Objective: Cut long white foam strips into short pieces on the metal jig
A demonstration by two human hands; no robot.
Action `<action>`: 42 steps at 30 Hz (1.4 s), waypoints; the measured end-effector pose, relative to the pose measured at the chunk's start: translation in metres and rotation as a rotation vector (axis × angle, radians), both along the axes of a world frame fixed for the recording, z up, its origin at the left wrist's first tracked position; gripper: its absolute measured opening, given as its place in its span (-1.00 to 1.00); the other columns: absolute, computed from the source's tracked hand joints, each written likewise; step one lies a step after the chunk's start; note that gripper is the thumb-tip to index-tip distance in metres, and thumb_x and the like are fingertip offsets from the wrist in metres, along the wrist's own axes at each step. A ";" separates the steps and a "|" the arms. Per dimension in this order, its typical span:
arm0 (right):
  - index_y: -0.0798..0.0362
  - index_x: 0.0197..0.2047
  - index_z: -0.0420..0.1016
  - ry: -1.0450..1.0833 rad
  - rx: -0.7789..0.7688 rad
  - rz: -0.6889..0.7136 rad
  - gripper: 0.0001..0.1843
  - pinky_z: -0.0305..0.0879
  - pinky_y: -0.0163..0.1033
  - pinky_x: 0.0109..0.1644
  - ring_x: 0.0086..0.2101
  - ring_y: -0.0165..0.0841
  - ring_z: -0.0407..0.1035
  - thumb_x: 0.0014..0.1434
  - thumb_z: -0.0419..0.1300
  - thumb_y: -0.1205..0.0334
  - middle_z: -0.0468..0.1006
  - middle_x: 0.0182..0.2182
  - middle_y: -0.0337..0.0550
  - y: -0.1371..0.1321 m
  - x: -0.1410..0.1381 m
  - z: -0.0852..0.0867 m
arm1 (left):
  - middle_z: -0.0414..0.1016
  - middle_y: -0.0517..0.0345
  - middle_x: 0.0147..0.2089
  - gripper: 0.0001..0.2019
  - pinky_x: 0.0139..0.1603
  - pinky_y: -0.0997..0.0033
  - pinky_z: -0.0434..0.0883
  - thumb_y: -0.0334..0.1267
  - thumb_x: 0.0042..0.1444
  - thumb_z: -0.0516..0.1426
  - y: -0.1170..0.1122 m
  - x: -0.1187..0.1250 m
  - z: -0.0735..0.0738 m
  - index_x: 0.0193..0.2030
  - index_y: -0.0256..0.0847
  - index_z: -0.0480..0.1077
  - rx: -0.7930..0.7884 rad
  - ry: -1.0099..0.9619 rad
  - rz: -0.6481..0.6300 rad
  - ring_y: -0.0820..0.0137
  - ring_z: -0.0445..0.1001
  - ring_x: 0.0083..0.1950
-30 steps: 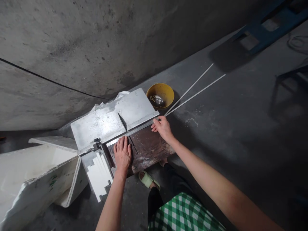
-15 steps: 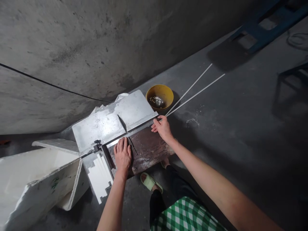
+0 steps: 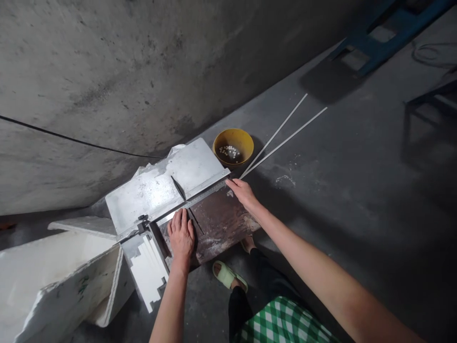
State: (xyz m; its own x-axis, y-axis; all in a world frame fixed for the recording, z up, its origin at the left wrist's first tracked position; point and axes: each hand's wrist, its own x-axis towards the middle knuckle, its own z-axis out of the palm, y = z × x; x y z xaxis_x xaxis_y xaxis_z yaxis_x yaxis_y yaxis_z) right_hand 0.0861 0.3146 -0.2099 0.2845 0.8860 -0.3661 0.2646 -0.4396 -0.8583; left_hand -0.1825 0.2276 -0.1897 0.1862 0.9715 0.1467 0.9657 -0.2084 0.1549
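Note:
My left hand (image 3: 181, 233) lies flat, fingers stretched, on a dark brown board (image 3: 217, 219) left of a narrow slot. Its fingertips reach the metal fence (image 3: 209, 184) along the saw table (image 3: 200, 159). A dark blade (image 3: 178, 188) stands up through that metal top, just beyond the hand. At the fence's right end, my right hand (image 3: 243, 191) is closed, fingers pressed together around the near ends of two thin white strips (image 3: 285, 141). The strips spread apart to the right, beyond the table. My fingers partly hide the grip.
A yellow bowl (image 3: 233, 145) with small white pieces stands behind the table's right end. White strips (image 3: 148, 271) are stacked at the left, beside large white foam-like panels (image 3: 67, 281). A concrete wall (image 3: 117, 71) rises behind. A blue stool-like object (image 3: 382, 43) lies far right.
My right hand's fingers have straightened and tucked closer to the fence end. My left hand stays on the board. The view has shifted slightly.

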 end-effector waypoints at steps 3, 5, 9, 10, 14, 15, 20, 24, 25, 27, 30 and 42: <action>0.00 -0.59 0.14 0.035 0.005 -0.023 -0.44 -0.07 -0.33 -0.47 -0.56 -0.46 0.04 0.08 0.12 -0.30 0.08 -0.65 -0.39 0.001 -0.001 0.004 | 0.37 -0.14 0.27 -0.58 0.23 0.07 0.25 -0.27 0.34 -0.02 0.001 0.000 0.001 0.28 -0.36 0.29 0.006 0.003 -0.006 0.13 0.30 0.28; 0.00 -0.60 0.10 0.057 0.010 -0.031 -0.43 -0.09 -0.33 -0.47 -0.56 -0.47 0.01 0.06 0.13 -0.31 0.06 -0.64 -0.40 0.001 -0.002 0.007 | 0.37 -0.15 0.27 -0.57 0.23 0.06 0.25 -0.27 0.34 -0.02 0.002 0.000 0.002 0.29 -0.36 0.29 0.006 0.006 -0.008 0.13 0.30 0.28; 0.02 -0.56 0.23 0.160 -0.018 -0.038 -0.47 -0.03 -0.33 -0.45 -0.54 -0.46 0.08 0.03 0.18 -0.28 0.16 -0.62 -0.38 0.002 -0.001 0.010 | 0.35 -0.15 0.28 -0.57 0.24 0.07 0.24 -0.28 0.34 -0.03 0.001 0.000 0.002 0.30 -0.36 0.27 -0.008 0.014 -0.007 0.14 0.28 0.29; 0.03 -0.53 0.29 0.207 -0.031 -0.038 -0.50 0.02 -0.34 -0.43 -0.52 -0.45 0.13 0.03 0.20 -0.27 0.23 -0.61 -0.36 0.002 -0.001 0.011 | 0.35 -0.15 0.29 -0.57 0.24 0.08 0.23 -0.28 0.34 -0.03 0.001 0.000 0.002 0.30 -0.36 0.27 -0.013 0.014 -0.006 0.15 0.28 0.30; 0.06 -0.38 0.48 0.337 -0.085 -0.059 -0.58 0.24 -0.31 -0.24 -0.32 -0.34 0.36 0.01 0.28 -0.18 0.51 -0.44 -0.23 0.002 0.004 0.013 | 0.30 -0.13 0.33 -0.56 0.26 0.07 0.21 -0.26 0.35 -0.04 0.001 0.001 0.002 0.31 -0.34 0.26 -0.035 0.019 0.008 0.15 0.25 0.31; 0.06 -0.35 0.50 0.355 -0.100 -0.062 -0.59 0.27 -0.30 -0.18 -0.25 -0.32 0.39 0.01 0.30 -0.16 0.55 -0.38 -0.20 0.003 0.006 0.013 | 0.30 -0.12 0.33 -0.56 0.26 0.07 0.20 -0.25 0.35 -0.04 0.001 0.001 0.002 0.31 -0.33 0.26 -0.039 0.020 0.015 0.15 0.25 0.31; 0.07 -0.19 0.58 0.422 -0.137 -0.050 -0.57 0.29 -0.19 0.08 -0.03 -0.22 0.42 0.01 0.34 -0.10 0.61 -0.12 -0.08 0.004 0.011 0.011 | 0.28 -0.10 0.34 -0.56 0.28 0.05 0.19 -0.24 0.36 -0.06 0.000 0.002 0.002 0.32 -0.30 0.25 -0.057 0.004 0.038 0.16 0.24 0.32; 0.07 -0.17 0.60 0.409 -0.140 -0.075 -0.60 0.28 -0.13 0.15 0.03 -0.17 0.41 0.03 0.34 -0.06 0.61 -0.08 -0.06 0.004 0.010 0.012 | 0.28 -0.11 0.34 -0.55 0.28 0.04 0.18 -0.24 0.35 -0.06 -0.001 0.002 0.002 0.34 -0.26 0.23 -0.066 -0.025 0.046 0.15 0.24 0.33; 0.07 -0.17 0.60 0.404 -0.140 -0.076 -0.60 0.28 -0.12 0.16 0.04 -0.16 0.41 0.04 0.33 -0.05 0.61 -0.07 -0.05 0.004 0.010 0.012 | 0.28 -0.11 0.34 -0.54 0.28 0.03 0.18 -0.24 0.35 -0.06 -0.001 0.002 0.002 0.35 -0.26 0.22 -0.067 -0.029 0.047 0.14 0.24 0.34; 0.08 -0.15 0.61 0.396 -0.134 -0.072 -0.58 0.28 -0.10 0.18 0.05 -0.14 0.41 0.04 0.33 -0.06 0.61 -0.05 -0.03 0.004 0.009 0.014 | 0.27 -0.12 0.35 -0.54 0.28 0.02 0.19 -0.24 0.35 -0.06 -0.001 0.002 0.002 0.35 -0.27 0.22 -0.066 -0.028 0.045 0.14 0.23 0.34; 0.10 -0.13 0.61 0.396 -0.136 -0.062 -0.56 0.24 -0.05 0.23 0.07 -0.12 0.40 0.04 0.33 -0.06 0.60 -0.02 -0.01 0.004 0.009 0.015 | 0.28 -0.13 0.34 -0.54 0.28 0.02 0.19 -0.25 0.35 -0.06 -0.001 0.002 0.001 0.34 -0.29 0.23 -0.057 -0.020 0.035 0.14 0.24 0.33; 0.08 0.00 0.52 0.368 -0.312 -0.181 -0.50 0.14 0.03 0.33 0.19 -0.12 0.31 0.02 0.39 0.02 0.43 0.19 0.06 0.009 0.010 0.019 | 0.28 -0.13 0.34 -0.54 0.29 0.05 0.18 -0.26 0.35 -0.05 -0.001 0.001 0.001 0.34 -0.30 0.22 -0.059 -0.028 0.030 0.14 0.23 0.34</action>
